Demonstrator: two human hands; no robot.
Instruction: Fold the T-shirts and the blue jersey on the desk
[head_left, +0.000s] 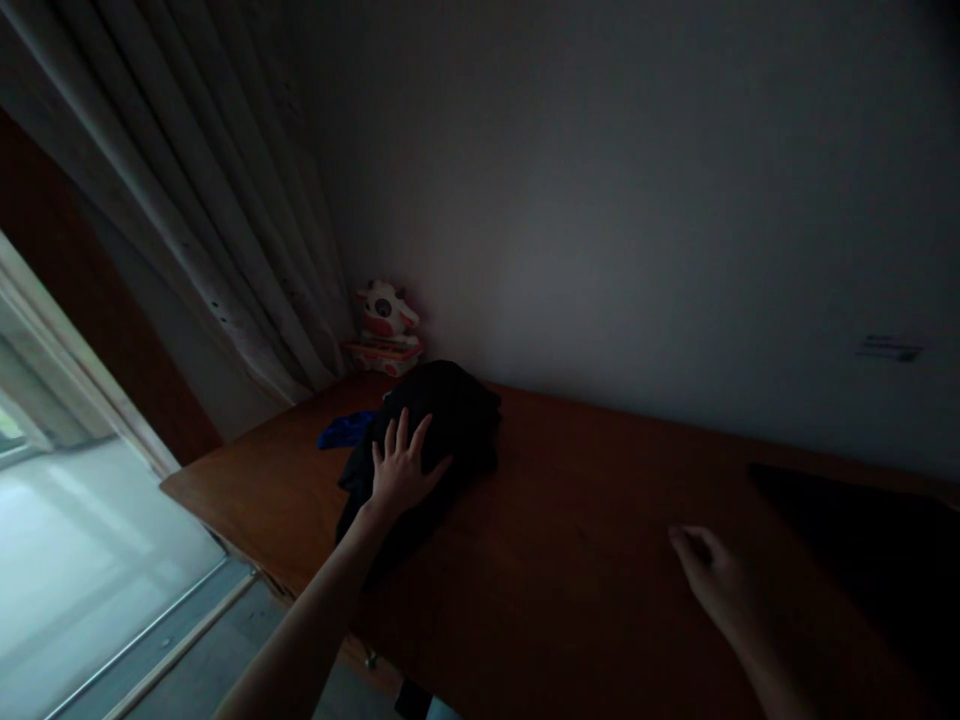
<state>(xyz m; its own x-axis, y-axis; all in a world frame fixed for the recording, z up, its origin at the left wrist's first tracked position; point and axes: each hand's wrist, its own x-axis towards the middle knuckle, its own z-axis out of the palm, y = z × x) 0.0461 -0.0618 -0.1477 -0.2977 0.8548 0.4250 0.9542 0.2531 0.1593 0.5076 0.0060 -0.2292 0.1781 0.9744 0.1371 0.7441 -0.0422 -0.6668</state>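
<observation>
Two bare hands are seen over a wide reddish-brown wooden table, which is set against a plain pale wall and fills most of the lower view. Long pale pleated curtains are hung at the far left, beside a bright glass door with a sliding track at floor level. A dark flat shape, too dim to be identified, is laid on the table at the far right.

Toward the far left part of the table, a crumpled black cloth garment is heaped in a loose, unfolded bundle. The left hand is laid flat on the near side of this bundle, with the fingers spread apart and pressed onto the cloth; nothing is gripped. The right hand is held just above the bare table to the right, well apart from the garment, with the fingers loosely curled and nothing held in it.

Judged from how things lie, the garment has been reached but not yet lifted, spread or folded; any handling of it is barely begun.

A small blue cloth piece is left just beside the bundle on its left. In the far corner, a small white-and-pink cow-shaped toy is stood on a flat pink box.
</observation>
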